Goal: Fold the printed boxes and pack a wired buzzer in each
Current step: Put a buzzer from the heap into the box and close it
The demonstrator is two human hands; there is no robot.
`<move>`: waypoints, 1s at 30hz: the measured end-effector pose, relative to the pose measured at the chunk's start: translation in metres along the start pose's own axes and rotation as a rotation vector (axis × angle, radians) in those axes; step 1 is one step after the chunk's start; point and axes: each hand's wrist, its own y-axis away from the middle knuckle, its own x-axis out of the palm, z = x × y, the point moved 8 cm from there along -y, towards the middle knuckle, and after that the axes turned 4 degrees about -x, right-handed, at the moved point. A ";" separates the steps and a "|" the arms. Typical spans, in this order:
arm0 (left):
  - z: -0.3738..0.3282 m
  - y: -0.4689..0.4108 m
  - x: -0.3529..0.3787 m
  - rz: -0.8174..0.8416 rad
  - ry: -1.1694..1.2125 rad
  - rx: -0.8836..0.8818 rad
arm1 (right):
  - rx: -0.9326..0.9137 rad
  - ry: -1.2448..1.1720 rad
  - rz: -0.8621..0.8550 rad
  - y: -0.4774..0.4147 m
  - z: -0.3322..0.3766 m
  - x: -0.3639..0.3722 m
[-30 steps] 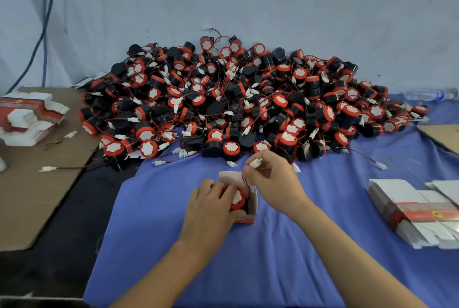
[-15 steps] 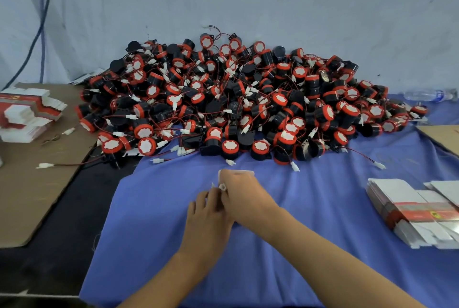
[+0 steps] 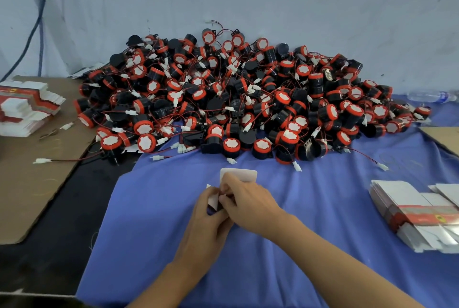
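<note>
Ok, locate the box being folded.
Head view, centre: left hand and right hand hold the box over the blue cloth, just short of the buzzer pile.

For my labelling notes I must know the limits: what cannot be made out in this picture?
Head view, box: mostly covered by the left hand and right hand; only a white part shows, contents hidden.
Head view, right stack of flat boxes: cut off by the right edge.
Head view, left stack of flat boxes: print too small to read.
Head view, bottle: blurred.
</note>
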 end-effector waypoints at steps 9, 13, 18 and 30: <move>0.006 0.008 -0.012 -0.115 -0.006 0.000 | 0.041 0.037 0.163 -0.005 -0.002 0.005; 0.003 0.009 -0.011 -0.093 -0.049 0.066 | 0.160 -0.093 0.143 -0.010 -0.011 0.003; 0.001 0.012 -0.015 -0.128 -0.028 0.067 | 0.174 0.038 0.047 -0.019 -0.003 0.000; 0.000 0.012 -0.014 -0.123 -0.154 -0.030 | -0.132 -0.257 -0.718 0.057 -0.019 -0.031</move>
